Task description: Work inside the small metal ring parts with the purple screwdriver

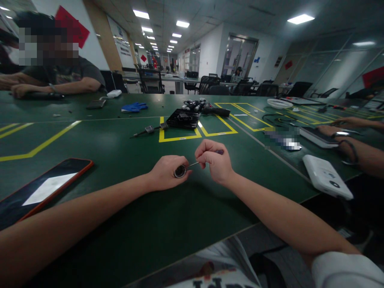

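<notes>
My left hand (166, 172) is closed around a dark round part (180, 171) whose ringed, hollow-looking end faces me. Most of its body is hidden in the palm, so I cannot tell its kind. In my right hand (214, 160) is a screwdriver (220, 152) with a dark purple handle, mostly covered by the fingers. Its thin metal shaft points left and reaches the fingers of my left hand beside the round part; where the tip sits is hidden. Both hands are just above the green table (135, 224).
Beyond my hands lie a black tray-like piece (183, 119), a dark cylinder (220, 111) and a thin tool (147, 130). A phone (51, 188) is at left, a blue glove (134, 107) farther back. A white device (327, 176) and another person's hand (328, 131) are at right.
</notes>
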`<state>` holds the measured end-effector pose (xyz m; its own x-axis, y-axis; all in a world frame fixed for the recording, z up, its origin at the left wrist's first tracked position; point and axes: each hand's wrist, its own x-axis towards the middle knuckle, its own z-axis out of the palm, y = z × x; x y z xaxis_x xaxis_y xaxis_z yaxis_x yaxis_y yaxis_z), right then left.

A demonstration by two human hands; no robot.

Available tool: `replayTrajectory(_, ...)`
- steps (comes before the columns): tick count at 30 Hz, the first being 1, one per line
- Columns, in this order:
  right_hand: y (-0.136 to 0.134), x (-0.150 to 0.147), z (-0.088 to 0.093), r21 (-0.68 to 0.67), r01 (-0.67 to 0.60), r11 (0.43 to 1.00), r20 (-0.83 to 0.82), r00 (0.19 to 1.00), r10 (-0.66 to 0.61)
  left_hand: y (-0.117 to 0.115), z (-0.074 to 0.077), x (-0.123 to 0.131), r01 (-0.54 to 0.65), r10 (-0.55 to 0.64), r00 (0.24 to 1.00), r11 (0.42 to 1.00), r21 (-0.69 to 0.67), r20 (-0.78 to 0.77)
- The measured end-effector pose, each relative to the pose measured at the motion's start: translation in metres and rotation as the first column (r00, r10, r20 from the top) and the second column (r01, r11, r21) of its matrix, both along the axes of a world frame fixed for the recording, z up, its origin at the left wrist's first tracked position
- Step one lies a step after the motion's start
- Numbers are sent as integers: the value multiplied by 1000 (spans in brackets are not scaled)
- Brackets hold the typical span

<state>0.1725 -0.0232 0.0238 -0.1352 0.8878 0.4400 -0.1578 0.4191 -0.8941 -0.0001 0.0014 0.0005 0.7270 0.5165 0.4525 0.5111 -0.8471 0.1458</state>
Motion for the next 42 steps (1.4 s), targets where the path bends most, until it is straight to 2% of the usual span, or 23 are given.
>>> replayTrajectory(5, -3, 1, 2, 67, -18, 998, 55, 998, 15, -1, 0, 0, 2, -2, 1000, 1000, -17, 17)
replayTrajectory(12, -4, 3, 1, 123, -9, 992, 23, 1000, 6, -1, 1, 1, -11, 11, 1000, 1000, 6, 0)
replayTrajectory(15, -4, 4, 0, 182, -23, 983, 60, 998, 12, -1, 0, 1, -10, 10, 1000, 1000, 4, 1)
replayTrajectory(18, -6, 5, 1, 341, -19, 940, 174, 984, -43, -1, 1, 0, -8, 8, 1000, 1000, -13, 9)
replayTrajectory(21, -8, 5, 2, 506, -59, 860, 306, 945, -115, -1, 1, 1, -1, 2, 1000, 1000, -21, 15)
replayTrajectory(24, -9, 4, 3, 590, -91, 802, 372, 912, -170, -1, 2, 1, 0, 0, 1000, 1000, -28, 19)
replayTrajectory(27, -9, 3, 3, 567, -77, 820, 364, 917, -166, 0, 2, 1, 1, 0, 1000, 1000, -31, 15)
replayTrajectory(31, -8, 3, 3, 347, -41, 937, 283, 957, -63, -1, 2, 1, -7, 8, 1000, 999, -37, 17)
replayTrajectory(35, -5, 3, 1, 192, -77, 978, 177, 983, 43, -2, 4, 1, -47, 49, 999, 993, -110, 15)
replayTrajectory(38, -5, 4, 1, 193, -57, 980, 145, 989, 29, -3, 4, 1, -81, 83, 996, 988, -134, 14)
replayTrajectory(42, -7, 6, 3, 352, -6, 936, 222, 972, -77, -2, 3, 1, -96, 98, 995, 986, -135, 10)
